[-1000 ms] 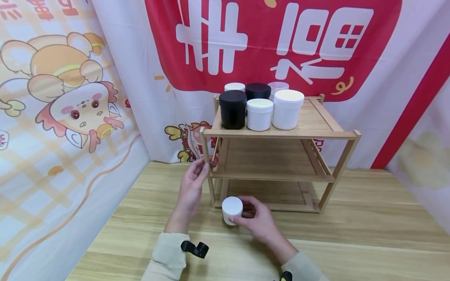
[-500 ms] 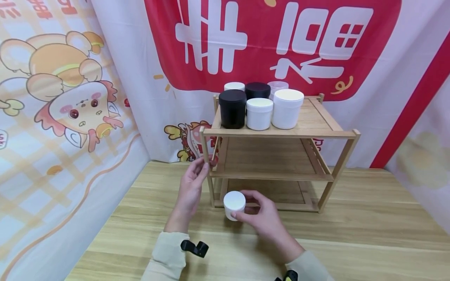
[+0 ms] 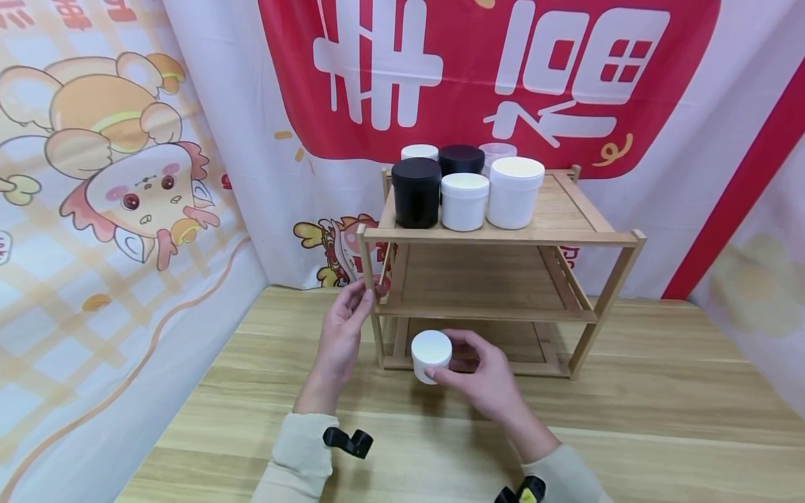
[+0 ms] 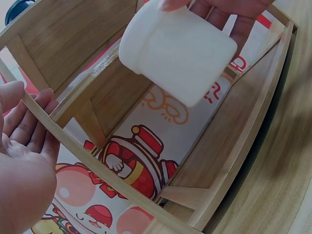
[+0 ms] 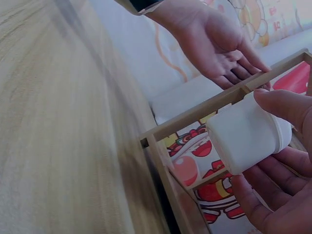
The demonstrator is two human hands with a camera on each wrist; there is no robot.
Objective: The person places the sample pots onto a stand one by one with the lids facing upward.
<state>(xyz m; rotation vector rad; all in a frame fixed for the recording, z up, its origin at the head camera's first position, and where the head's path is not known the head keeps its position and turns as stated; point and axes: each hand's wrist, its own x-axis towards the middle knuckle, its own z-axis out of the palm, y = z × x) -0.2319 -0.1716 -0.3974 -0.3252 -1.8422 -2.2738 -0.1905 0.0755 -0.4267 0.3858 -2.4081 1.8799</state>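
A small white lidded jar [image 3: 431, 358] is held by my right hand [image 3: 487, 374], thumb at its near side and fingers round the far side. It is upright, in front of the bottom tier of a three-tier wooden shelf rack [image 3: 497, 314]. In the left wrist view the jar [image 4: 175, 53] overlaps the rack's frame. My left hand [image 3: 342, 325] holds the rack's front left post, thumb on the near side and fingers behind. The right wrist view shows that left hand [image 5: 214, 44] at the post beyond the jar.
On the top tier stand a black jar [image 3: 416, 194], a short white jar [image 3: 465, 202], a taller white jar [image 3: 515, 194] and more jars behind them. A printed cloth [image 3: 220, 140] hangs behind and to the left. Under the rack is a wood-grain table [image 3: 679, 391].
My right hand has lifted the white jar and carried it forward and slightly right, towards the rack. My left hand has stayed on the post.
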